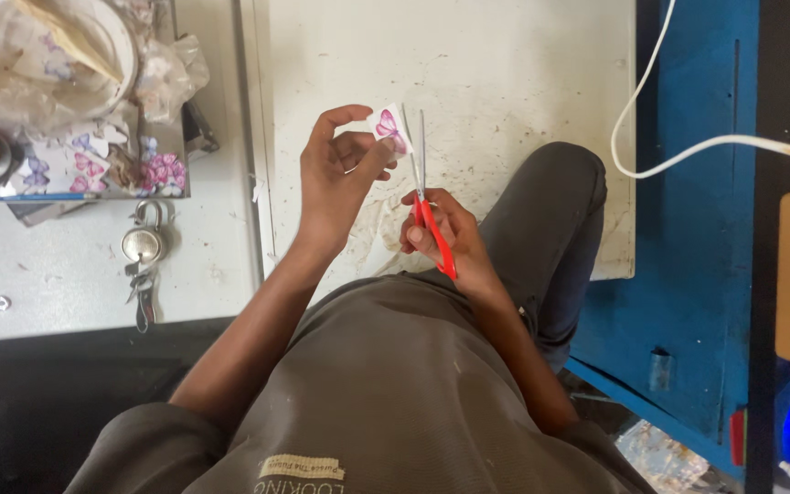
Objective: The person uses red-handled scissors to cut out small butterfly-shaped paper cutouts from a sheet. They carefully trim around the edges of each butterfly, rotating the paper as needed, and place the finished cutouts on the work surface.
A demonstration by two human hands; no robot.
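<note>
My left hand (340, 174) is raised over the white floor (505, 73) and pinches a small white paper piece with a pink butterfly (389, 127) between thumb and fingers. My right hand (445, 233) grips red-handled scissors (424, 192), whose metal blades point up beside the paper's right edge. Both hands are close together in front of my chest, above my bent knee in dark trousers (550, 210).
At the left, a low grey surface (66, 265) carries a sheet of butterfly stickers (93, 169), crumpled plastic wrap (166, 73), a padlock with keys (143, 247) and a small nut (1, 303). A white cable (688, 146) crosses a blue panel (697, 274) at the right.
</note>
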